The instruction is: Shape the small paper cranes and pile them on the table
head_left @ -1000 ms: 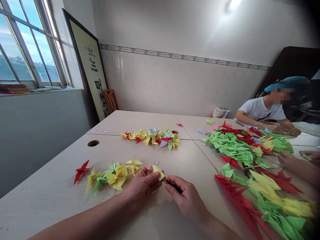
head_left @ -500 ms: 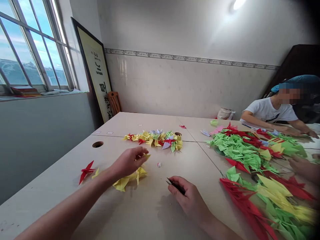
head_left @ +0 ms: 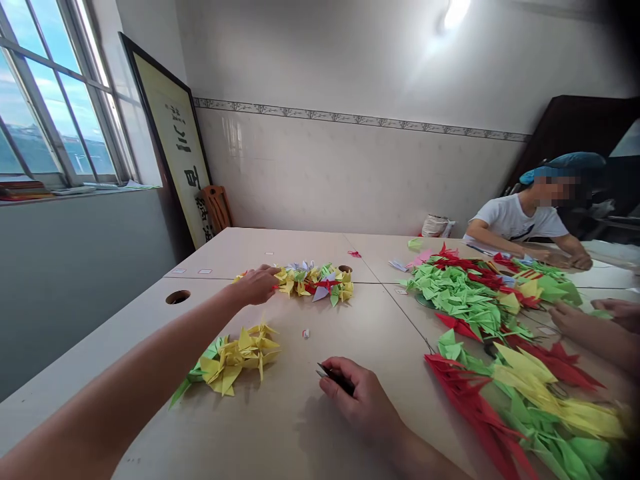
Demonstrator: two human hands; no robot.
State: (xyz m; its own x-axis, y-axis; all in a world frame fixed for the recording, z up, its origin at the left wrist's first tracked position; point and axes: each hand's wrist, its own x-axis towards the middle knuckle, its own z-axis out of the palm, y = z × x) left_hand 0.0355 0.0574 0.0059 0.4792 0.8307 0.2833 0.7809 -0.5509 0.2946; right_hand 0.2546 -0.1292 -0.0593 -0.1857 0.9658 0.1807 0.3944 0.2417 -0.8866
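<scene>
The hands are well apart: the left hand (head_left: 257, 285) reaches toward 12 o'clock onto the end of a long, sideways row of yellow, red and lilac paper cranes (head_left: 315, 285), its grip unclear. The right hand (head_left: 357, 395) pinches a slim black tool (head_left: 336, 379) at 6 o'clock, with a heap of yellow and green paper cranes (head_left: 235, 353) at its 9 o'clock.

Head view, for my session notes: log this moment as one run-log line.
left hand: at mixed paper cranes | right hand: grips small black-handled tool | nearby: yellow-green paper cranes
</scene>
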